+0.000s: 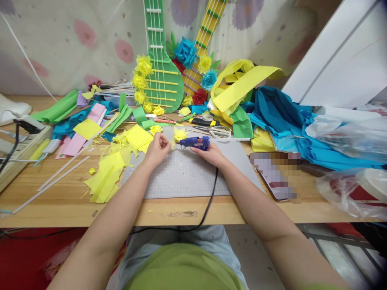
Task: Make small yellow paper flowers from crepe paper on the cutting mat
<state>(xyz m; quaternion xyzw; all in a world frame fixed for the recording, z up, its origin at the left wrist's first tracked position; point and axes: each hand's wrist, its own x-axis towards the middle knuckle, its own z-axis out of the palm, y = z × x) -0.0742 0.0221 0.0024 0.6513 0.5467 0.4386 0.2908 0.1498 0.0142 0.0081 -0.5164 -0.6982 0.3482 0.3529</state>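
Observation:
My right hand [210,154] is wrapped round a blue glue gun [195,142], whose nozzle points left. A black cord hangs from it over the table's front edge. My left hand [158,150] has its fingers curled together near the nozzle, with a small pale yellow piece [172,144] at the fingertips. Both hands are above a grey cutting mat [187,177]. Just behind the nozzle lies a yellow paper flower [180,134], and another yellow flower [155,129] sits behind my left hand.
Yellow paper sheets [105,177] and long white strips [63,173] lie left. Green [169,80] and yellow guitar-shaped crafts with paper flowers lean at the back. Scissors [220,132] lie behind the mat; a phone [273,177] and blue paper [278,112] are right.

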